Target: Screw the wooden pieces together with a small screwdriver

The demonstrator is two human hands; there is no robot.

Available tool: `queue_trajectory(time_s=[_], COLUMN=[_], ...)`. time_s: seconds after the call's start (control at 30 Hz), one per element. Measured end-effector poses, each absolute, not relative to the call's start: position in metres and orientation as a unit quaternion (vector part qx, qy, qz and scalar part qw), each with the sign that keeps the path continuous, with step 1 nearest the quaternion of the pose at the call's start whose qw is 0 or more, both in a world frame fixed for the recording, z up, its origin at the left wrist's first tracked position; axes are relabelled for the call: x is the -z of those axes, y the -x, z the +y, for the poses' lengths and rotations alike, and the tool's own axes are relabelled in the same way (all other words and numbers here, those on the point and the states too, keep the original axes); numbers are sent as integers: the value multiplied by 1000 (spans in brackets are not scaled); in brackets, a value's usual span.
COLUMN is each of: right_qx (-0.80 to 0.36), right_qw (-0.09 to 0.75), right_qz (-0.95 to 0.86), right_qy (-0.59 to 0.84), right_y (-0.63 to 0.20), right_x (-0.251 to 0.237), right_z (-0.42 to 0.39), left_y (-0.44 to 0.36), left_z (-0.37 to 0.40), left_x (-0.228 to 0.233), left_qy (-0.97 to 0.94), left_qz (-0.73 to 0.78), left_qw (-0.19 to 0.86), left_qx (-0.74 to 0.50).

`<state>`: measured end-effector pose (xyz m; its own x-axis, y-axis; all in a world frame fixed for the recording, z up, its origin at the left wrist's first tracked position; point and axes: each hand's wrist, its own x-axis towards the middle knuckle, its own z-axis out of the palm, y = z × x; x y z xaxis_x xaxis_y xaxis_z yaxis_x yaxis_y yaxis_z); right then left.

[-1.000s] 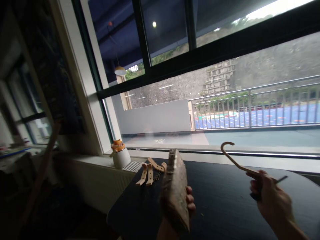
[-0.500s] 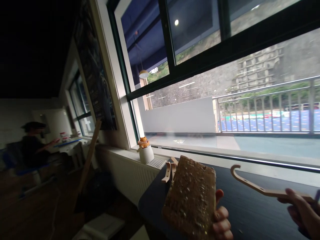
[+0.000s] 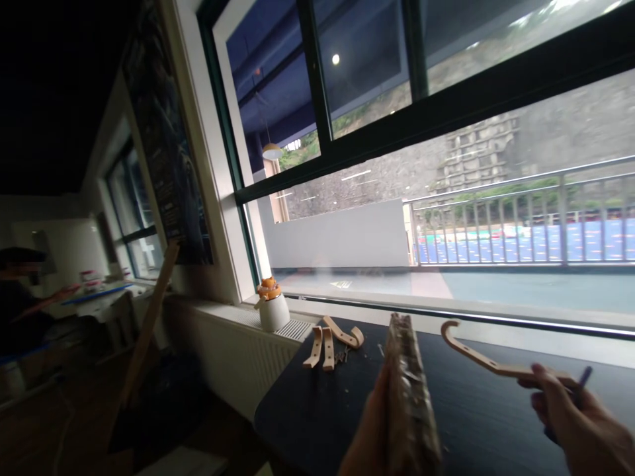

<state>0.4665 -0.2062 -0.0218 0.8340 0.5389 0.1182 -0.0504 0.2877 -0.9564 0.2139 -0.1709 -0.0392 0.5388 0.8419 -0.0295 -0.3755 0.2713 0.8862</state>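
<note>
Two hooked wooden pieces (image 3: pixel 480 357), two bent wooden pieces (image 3: pixel 328 352), one rough slab (image 3: pixel 411 383), one white jug (image 3: pixel 274 313)

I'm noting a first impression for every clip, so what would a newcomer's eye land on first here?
Probably the rough brown slab, held nearly edge-on to the camera in the left hand, low and right of centre. Next, the hooked wooden piece in the right hand, at lower right above the dark table. Behind them, the bright window fills much of the view.
</note>
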Motion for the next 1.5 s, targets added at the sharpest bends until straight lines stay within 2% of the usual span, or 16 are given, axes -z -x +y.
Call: queue_trajectory(time_s=[0.07,0.13,0.27,0.57,0.73,0.83,0.93,1.07,1.1,1.23,1.4,1.5], right_qx=[-182,-177,-200,-243,-237,-228,-221,-218,-219,-223,-229,-229], right_qw=[783,799,818,825,829,832,835,840,840,839,835,836], right_qz=[-198,-186,-182,-208,-202,-195,-186,-178,-178,-184,-194,-192], right_qy=[560,543,507,466,464,466,468,464,463,462,461,460], right_y=[-469,-472,-475,-465,-468,-469,-471,-472,-473,-471,-469,-470], right_x=[19,19,23,20,23,24,22,20,20,22,19,17], right_z=[-208,-208,-205,-205,-203,-203,-204,-205,-205,-203,-204,-206], left_y=[-216,-218,-222,-213,-207,-209,-212,-211,-209,-205,-193,-178], left_z=[-169,-169,-172,-185,-184,-166,-146,-153,-161,-190,-175,-161], left_x=[35,31,22,16,24,19,2,-14,-14,-5,-18,-23], left_qy=[-465,-548,-633,-688,-650,-650,-706,-730,-762,-855,-938,-921], left_qz=[288,375,422,392,354,352,393,416,409,370,203,265], left_qw=[714,572,483,490,561,591,525,441,391,289,261,239], left_qx=[-438,-483,-433,-364,-370,-324,-268,-315,-314,-223,-106,-157])
